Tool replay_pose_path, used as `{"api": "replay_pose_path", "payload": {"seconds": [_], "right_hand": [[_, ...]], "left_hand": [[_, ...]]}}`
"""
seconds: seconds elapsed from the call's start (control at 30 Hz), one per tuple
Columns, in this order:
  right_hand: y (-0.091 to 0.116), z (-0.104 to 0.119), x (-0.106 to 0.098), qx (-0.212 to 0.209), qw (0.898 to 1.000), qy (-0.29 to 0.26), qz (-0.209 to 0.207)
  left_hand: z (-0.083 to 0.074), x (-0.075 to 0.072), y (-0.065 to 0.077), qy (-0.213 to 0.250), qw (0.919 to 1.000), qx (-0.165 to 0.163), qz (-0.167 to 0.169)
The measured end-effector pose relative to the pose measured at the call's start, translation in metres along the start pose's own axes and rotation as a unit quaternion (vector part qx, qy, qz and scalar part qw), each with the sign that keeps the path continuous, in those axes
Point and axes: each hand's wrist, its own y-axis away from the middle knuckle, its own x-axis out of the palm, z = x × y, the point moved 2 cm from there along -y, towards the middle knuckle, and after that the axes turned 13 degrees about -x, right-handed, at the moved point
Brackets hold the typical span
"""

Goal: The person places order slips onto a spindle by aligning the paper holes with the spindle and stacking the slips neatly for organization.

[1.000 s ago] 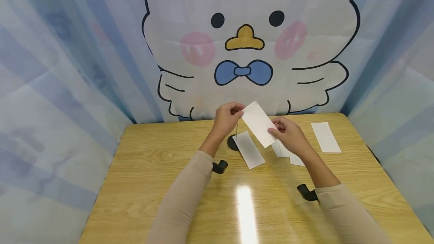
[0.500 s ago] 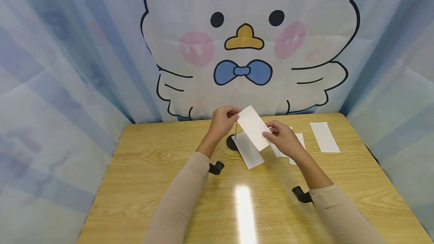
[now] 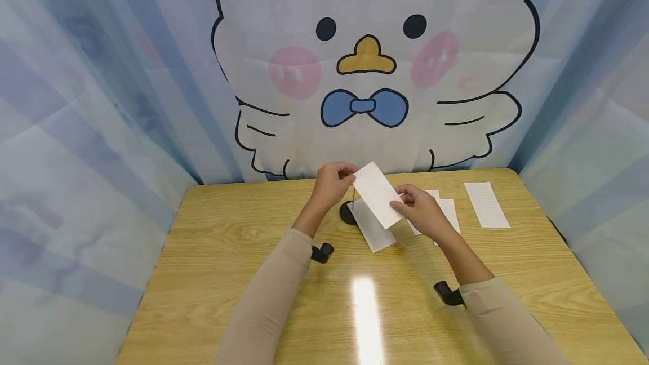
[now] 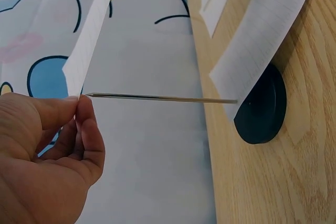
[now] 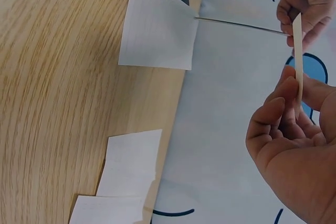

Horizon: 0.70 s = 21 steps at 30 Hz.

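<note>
A white paper slip (image 3: 377, 196) hangs tilted above the table between my two hands. My left hand (image 3: 328, 189) pinches its upper left corner between thumb and fingers; my right hand (image 3: 423, 211) pinches the lower right end. Beneath stands a bill spike with a round black base (image 4: 270, 111) and a thin upright metal rod (image 4: 157, 97). Another paper slip (image 4: 262, 40) is impaled low on that rod, partly over the base. In the left wrist view, the rod's tip is right by the left fingertips and the held slip's corner. Whether it touches the paper I cannot tell.
Several white slips (image 3: 448, 212) lie overlapping behind the right hand. One lined slip (image 3: 487, 204) lies apart at the right on the wooden table (image 3: 243, 269). A printed curtain (image 3: 365, 145) hangs along the table's back edge.
Both hands have moved slightly down and left with the held slip, bringing its left corner nearer the spike's tip. The impaled slip and the others on the table have not moved.
</note>
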Motion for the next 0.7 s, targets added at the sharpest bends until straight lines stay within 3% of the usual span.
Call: {"api": "replay_pose_path", "payload": {"seconds": [0.7], "right_hand": [[0.0004,-0.008,0.0048,0.005,1.0,-0.005,0.006]], "left_hand": [[0.0052,0.0019,-0.0002,-0.01,0.9999,-0.001,0.009]]}}
